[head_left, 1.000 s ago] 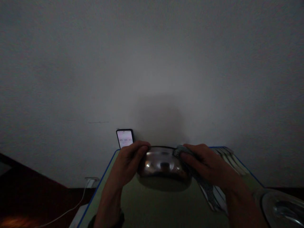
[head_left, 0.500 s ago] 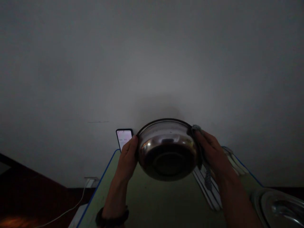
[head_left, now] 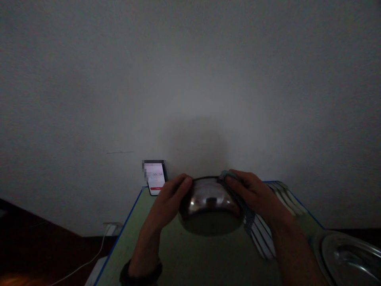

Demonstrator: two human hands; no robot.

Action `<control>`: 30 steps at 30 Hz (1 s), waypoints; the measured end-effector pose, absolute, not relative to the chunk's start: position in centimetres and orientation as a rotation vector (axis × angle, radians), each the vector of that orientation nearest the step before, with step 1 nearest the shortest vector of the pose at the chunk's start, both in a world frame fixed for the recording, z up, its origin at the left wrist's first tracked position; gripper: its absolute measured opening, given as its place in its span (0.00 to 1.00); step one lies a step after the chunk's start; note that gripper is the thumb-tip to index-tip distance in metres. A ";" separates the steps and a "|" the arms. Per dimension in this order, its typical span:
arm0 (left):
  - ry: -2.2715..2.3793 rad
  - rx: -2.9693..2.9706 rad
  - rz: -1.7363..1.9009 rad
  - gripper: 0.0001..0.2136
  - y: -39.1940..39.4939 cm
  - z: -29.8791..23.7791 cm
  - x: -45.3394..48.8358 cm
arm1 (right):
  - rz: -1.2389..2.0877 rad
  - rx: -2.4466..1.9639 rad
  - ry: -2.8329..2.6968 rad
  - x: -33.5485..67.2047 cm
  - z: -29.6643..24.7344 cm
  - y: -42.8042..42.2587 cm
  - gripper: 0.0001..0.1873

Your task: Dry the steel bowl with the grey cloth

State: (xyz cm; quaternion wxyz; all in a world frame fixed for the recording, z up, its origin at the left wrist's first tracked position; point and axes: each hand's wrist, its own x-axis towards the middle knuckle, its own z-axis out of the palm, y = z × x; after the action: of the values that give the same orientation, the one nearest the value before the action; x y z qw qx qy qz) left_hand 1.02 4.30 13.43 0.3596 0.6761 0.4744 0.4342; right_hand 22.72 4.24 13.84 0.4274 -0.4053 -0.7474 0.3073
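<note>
We're apparently wiping the bowl (head_left: 212,198) over the desk (head_left: 190,254): left hand (head_left: 175,194) closed on its rim, right hand (head_left: 251,190) pinching the cloth (head_left: 228,174) there (snugly); next probably calls for turning it.

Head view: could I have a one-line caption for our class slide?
Left grip and right grip hold a metal bowl over a green table, cloth under the right.

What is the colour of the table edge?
The table edge is blue; the head view shows it best.
</note>
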 end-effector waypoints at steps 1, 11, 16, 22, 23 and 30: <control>1.252 1.648 1.230 0.18 4.7 13.2 0.5 | 0.808 -0.984 -1.732 22.9 13.6 4.5 0.16; 1.217 1.920 0.840 0.19 3.5 14.3 2.2 | 0.731 -1.172 -2.169 23.6 14.5 3.5 0.17; 1.230 1.902 0.934 0.17 3.6 13.9 2.5 | 0.686 -1.122 -2.056 22.7 14.2 3.9 0.18; 1.359 1.302 1.487 0.18 5.5 12.5 0.1 | 0.842 -0.979 -1.409 23.5 13.4 5.0 0.17; 1.364 1.290 1.491 0.18 5.5 12.5 -0.1 | 0.844 -1.000 -1.429 23.7 13.5 5.0 0.17; 1.203 1.819 0.753 0.17 4.1 13.4 1.8 | 0.794 -1.177 -2.170 22.9 13.8 4.4 0.17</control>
State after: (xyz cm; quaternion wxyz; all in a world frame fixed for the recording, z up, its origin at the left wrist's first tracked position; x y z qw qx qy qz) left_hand 1.76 4.08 13.42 0.4051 0.7207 0.4769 0.2985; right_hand 22.91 4.38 13.84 0.2707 -0.4368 -0.8056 0.2949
